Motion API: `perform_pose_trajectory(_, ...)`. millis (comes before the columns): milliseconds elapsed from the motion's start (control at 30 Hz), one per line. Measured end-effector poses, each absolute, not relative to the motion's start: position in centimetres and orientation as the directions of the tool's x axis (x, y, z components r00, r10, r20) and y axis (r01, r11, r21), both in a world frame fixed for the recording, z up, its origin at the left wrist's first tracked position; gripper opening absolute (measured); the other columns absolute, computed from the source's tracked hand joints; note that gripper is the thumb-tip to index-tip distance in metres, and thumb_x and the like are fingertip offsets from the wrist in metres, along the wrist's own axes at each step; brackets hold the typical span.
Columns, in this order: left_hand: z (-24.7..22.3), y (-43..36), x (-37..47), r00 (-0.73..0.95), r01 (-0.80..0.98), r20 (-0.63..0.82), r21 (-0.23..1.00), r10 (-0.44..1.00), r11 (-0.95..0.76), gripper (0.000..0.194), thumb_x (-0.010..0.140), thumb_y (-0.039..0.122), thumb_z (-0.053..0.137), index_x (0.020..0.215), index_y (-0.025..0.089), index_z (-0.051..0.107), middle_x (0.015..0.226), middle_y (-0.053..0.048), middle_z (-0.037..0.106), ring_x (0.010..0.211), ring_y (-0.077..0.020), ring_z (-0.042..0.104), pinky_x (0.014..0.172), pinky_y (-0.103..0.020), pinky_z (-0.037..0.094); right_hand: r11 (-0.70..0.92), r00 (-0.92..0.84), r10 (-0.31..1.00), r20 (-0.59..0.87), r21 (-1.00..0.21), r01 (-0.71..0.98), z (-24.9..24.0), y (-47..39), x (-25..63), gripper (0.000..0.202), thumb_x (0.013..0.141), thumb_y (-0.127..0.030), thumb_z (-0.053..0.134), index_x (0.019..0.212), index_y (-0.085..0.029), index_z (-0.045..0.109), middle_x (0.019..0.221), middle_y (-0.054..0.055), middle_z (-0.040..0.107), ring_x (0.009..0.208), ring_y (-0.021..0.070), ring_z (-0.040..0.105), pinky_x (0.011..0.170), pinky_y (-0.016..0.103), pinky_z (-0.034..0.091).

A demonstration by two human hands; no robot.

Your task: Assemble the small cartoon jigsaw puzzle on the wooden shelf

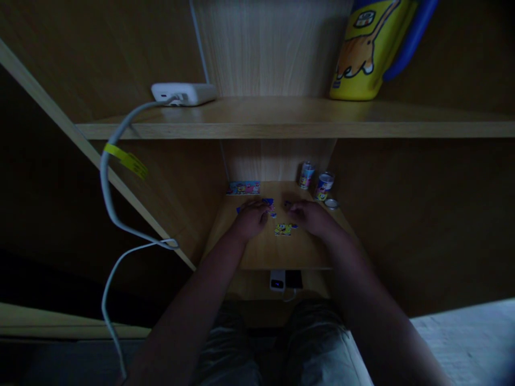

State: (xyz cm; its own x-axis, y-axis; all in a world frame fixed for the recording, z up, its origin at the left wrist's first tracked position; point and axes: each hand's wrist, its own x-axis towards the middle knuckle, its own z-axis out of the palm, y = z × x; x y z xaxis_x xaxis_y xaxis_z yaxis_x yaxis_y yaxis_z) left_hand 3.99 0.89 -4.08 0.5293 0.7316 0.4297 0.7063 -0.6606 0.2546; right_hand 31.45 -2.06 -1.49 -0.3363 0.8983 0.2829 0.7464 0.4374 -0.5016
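Jigsaw pieces with a bright cartoon print lie on the wooden shelf board in front of me. My left hand (252, 219) rests over a group of blue and pink puzzle pieces (269, 202), its fingers stretched out and partly covering them. To the right, my right hand (306, 214) pinches a small dark puzzle piece (287, 203) between thumb and fingertips. Nearer to me, between the hands, lies a joined yellow puzzle section (282, 230). A small blue piece (294, 226) sits at its right edge. A picture strip (243, 187) is at the back left.
Two printed cans (306, 176) (324, 185) stand at the back right, beside a round metal lid (331, 203). On the upper shelf (273, 115) are a white power bank (189, 93) with a hanging cable (105, 182) and a yellow mug (358, 59). A white device (277, 280) lies below.
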Motion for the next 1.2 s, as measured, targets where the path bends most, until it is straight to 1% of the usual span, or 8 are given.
perform_pose_trajectory(133, -4.0, 0.9, 4.0, 0.518, 0.702, 0.453, 0.258, 0.725, -0.663, 0.032, 0.105, 0.019, 0.058, 0.126, 0.025, 0.081, 0.137, -0.007, 0.081, 0.130, -0.0297, 0.072, 0.122, -0.055, 0.048, 0.416, -0.367, 0.908, 0.202, -0.528, 0.740, -2.3, -4.5, 32.2, 0.007, 0.099, -0.022, 0.078, 0.100, -0.026, 0.083, 0.108, 0.005, 0.086, 0.099, 0.0238, 0.078, 0.090, 0.033, 0.055)
perform_pose_trajectory(333, -2.9, -0.6, 4.5, 0.628, 0.576, 0.477, 0.245, 0.614, -0.780, 0.026, 0.099, 0.017, 0.064, 0.115, 0.028, 0.082, 0.130, -0.005, 0.082, 0.127, -0.0290, 0.070, 0.112, -0.051, 0.051, 0.348, -0.276, 0.937, 0.215, -0.517, 0.782, -3.0, -6.3, 32.3, 0.004, 0.101, -0.022, 0.076, 0.101, -0.022, 0.080, 0.109, 0.008, 0.084, 0.100, 0.0238, 0.077, 0.093, 0.035, 0.056)
perform_pose_trajectory(400, -2.7, -1.0, 4.8, 0.655, 0.546, 0.479, 0.235, 0.585, -0.804, 0.021, 0.098, 0.018, 0.067, 0.109, 0.028, 0.082, 0.125, -0.005, 0.081, 0.125, -0.0288, 0.070, 0.110, -0.051, 0.051, 0.313, -0.235, 0.947, 0.219, -0.470, 0.825, -3.0, -6.6, 32.5, 0.007, 0.103, -0.024, 0.074, 0.102, -0.021, 0.080, 0.110, 0.010, 0.083, 0.101, 0.0245, 0.077, 0.092, 0.034, 0.056)
perform_pose_trajectory(600, -3.7, -0.2, 4.9, 0.642, 0.562, 0.481, 0.233, 0.596, -0.794, 0.017, 0.100, 0.021, 0.067, 0.101, 0.027, 0.082, 0.121, -0.005, 0.081, 0.121, -0.0287, 0.071, 0.108, -0.051, 0.050, 0.029, 0.049, 0.963, 0.266, -0.283, 0.959, -3.0, -7.1, 33.9, 0.025, 0.110, -0.028, 0.061, 0.109, -0.017, 0.083, 0.116, 0.021, 0.081, 0.099, 0.0293, 0.077, 0.091, 0.037, 0.057)
perform_pose_trajectory(700, -4.1, 0.4, 4.7, 0.592, 0.600, 0.498, 0.252, 0.634, -0.759, 0.018, 0.100, 0.018, 0.066, 0.103, 0.027, 0.082, 0.123, -0.006, 0.081, 0.121, -0.0293, 0.071, 0.108, -0.052, 0.051, 0.204, -0.105, 0.948, 0.299, -0.322, 0.924, -2.7, -7.2, 33.1, 0.022, 0.110, -0.029, 0.063, 0.116, -0.020, 0.082, 0.124, 0.017, 0.081, 0.112, 0.0293, 0.076, 0.103, 0.039, 0.057)
perform_pose_trajectory(800, -4.0, 0.5, 4.6, 0.553, 0.617, 0.514, 0.277, 0.656, -0.737, 0.020, 0.100, 0.016, 0.065, 0.104, 0.027, 0.082, 0.127, -0.006, 0.081, 0.124, -0.0293, 0.072, 0.110, -0.053, 0.051, 0.397, -0.315, 0.912, 0.262, -0.374, 0.838, -2.4, -7.2, 31.3, 0.024, 0.104, -0.036, 0.076, 0.122, -0.020, 0.081, 0.133, 0.016, 0.079, 0.126, 0.0303, 0.073, 0.112, 0.042, 0.055)
perform_pose_trajectory(933, -3.6, 0.2, 4.6, 0.545, 0.624, 0.509, 0.284, 0.666, -0.728, 0.020, 0.100, 0.017, 0.065, 0.102, 0.027, 0.082, 0.129, -0.006, 0.082, 0.124, -0.0298, 0.072, 0.108, -0.052, 0.053, 0.406, -0.358, 0.914, 0.192, -0.381, 0.831, -1.7, -6.7, 29.4, 0.026, 0.097, -0.036, 0.087, 0.117, -0.020, 0.080, 0.132, 0.017, 0.078, 0.124, 0.0322, 0.074, 0.108, 0.043, 0.056)
perform_pose_trajectory(1200, -3.5, 0.2, 4.8, 0.533, 0.630, 0.508, 0.295, 0.676, -0.718, 0.018, 0.099, 0.017, 0.067, 0.097, 0.027, 0.082, 0.124, -0.006, 0.082, 0.121, -0.0294, 0.072, 0.110, -0.052, 0.052, 0.370, -0.378, 0.921, 0.097, -0.523, 0.768, -1.1, -4.7, 29.9, 0.020, 0.085, -0.026, 0.094, 0.094, -0.023, 0.077, 0.102, 0.006, 0.082, 0.096, 0.0249, 0.076, 0.084, 0.034, 0.055)
